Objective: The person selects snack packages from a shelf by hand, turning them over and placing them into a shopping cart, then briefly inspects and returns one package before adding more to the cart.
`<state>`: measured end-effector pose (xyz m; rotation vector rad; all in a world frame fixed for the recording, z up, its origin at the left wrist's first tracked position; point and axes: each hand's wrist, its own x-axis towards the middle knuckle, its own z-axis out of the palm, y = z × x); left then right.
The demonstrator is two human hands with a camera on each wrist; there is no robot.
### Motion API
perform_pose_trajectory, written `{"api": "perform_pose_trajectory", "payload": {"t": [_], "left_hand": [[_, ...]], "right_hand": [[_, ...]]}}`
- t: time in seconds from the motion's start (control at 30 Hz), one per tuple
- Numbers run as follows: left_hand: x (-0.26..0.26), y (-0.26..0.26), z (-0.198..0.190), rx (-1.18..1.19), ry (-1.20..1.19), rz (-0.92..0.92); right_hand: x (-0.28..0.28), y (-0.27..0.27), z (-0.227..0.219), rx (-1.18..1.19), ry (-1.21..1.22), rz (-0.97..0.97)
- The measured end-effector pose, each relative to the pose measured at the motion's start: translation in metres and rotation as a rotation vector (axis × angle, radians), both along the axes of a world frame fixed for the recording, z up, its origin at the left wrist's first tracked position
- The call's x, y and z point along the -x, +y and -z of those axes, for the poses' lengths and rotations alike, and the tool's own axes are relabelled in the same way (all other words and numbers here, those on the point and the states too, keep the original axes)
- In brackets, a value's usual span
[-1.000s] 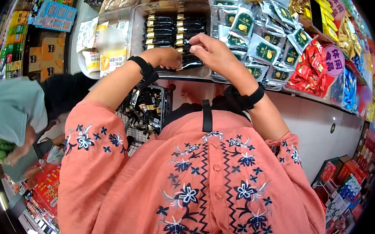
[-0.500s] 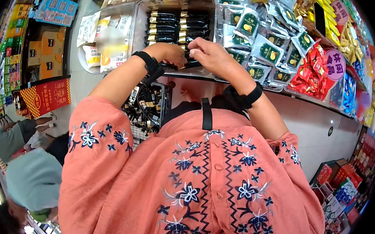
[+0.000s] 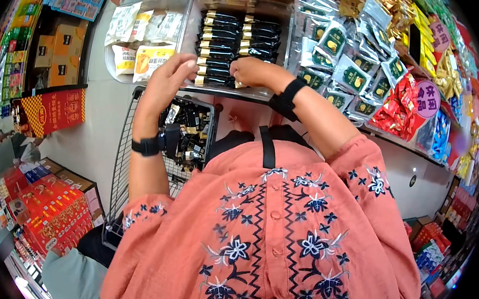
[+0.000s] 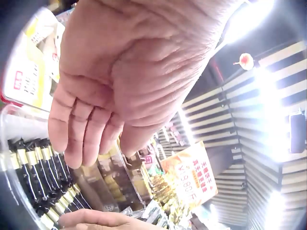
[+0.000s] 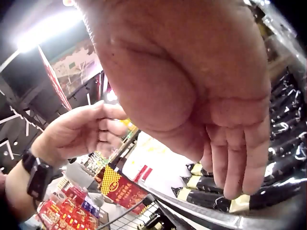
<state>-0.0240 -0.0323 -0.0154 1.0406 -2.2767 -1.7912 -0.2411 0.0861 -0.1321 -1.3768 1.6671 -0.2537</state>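
Black packets with gold ends [image 3: 218, 45] lie in two stacked columns in a clear plastic bin [image 3: 288, 27]. At the bin's front left corner, my left hand [image 3: 169, 79] is raised with relaxed fingers and nothing in them; its bare palm [image 4: 139, 67] shows in the left wrist view. My right hand [image 3: 256, 74] reaches over the front of the right column. In the right wrist view its fingers [image 5: 233, 165] point down, fairly straight, with the tips right at the gold end of a front packet [image 5: 240, 202]. The front packets of the right column are partly hidden under this hand.
A wire shopping cart [image 3: 130, 141] with a heap of black and gold packets [image 3: 189, 134] stands below on the left. White and yellow packets [image 3: 153, 63] fill the bin's left neighbour. Silver-green packets [image 3: 352, 75] and red packets [image 3: 401, 97] lie right. Another person's sleeve [image 3: 74, 277] shows lower left.
My left hand has drawn back left from the packets to the bin's front left corner. My right hand has shifted slightly left and down over the right column's front. The person behind has moved.
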Motion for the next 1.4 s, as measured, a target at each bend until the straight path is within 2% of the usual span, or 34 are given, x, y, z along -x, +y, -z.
{"api": "perform_pose_trajectory", "payload": {"t": [0.07, 0.1, 0.2, 0.23, 0.37, 0.43, 0.53, 0.77, 0.9, 1.13, 1.4], "left_hand": [[-0.026, 0.008, 0.001, -0.021, 0.017, -0.101], [-0.037, 0.012, 0.007, -0.033, 0.013, -0.139], [-0.067, 0.021, 0.018, -0.078, -0.012, -0.213], [-0.075, 0.024, 0.021, -0.093, -0.020, -0.243], [-0.097, 0.032, 0.035, -0.149, -0.025, -0.310], [-0.101, 0.034, 0.038, -0.157, -0.035, -0.308], [-0.099, 0.040, 0.032, -0.172, -0.053, -0.288], [-0.105, 0.042, 0.040, -0.222, -0.067, -0.296], [-0.108, 0.042, 0.045, -0.233, -0.070, -0.308], [-0.100, 0.040, 0.041, -0.209, -0.081, -0.258], [-0.079, 0.036, 0.046, -0.197, -0.081, -0.196]], "right_hand": [[-0.004, -0.010, 0.006, -0.275, -0.086, 0.051], [-0.005, -0.012, 0.017, -0.377, -0.221, 0.174], [-0.005, -0.016, 0.033, -0.336, 0.127, -0.209], [-0.004, -0.015, 0.034, -0.401, 0.019, -0.050], [-0.001, -0.016, 0.039, -0.360, 0.002, -0.029], [-0.007, -0.013, 0.018, -0.300, 0.005, 0.021], [-0.019, -0.007, 0.016, -0.027, 0.431, -0.185], [-0.024, -0.011, 0.030, 0.114, 0.621, -0.434], [-0.026, -0.016, -0.003, 0.022, 0.626, -0.451], [-0.014, -0.017, 0.011, 0.037, 0.607, -0.370], [-0.024, -0.019, 0.015, 0.055, 0.616, -0.396]]}}
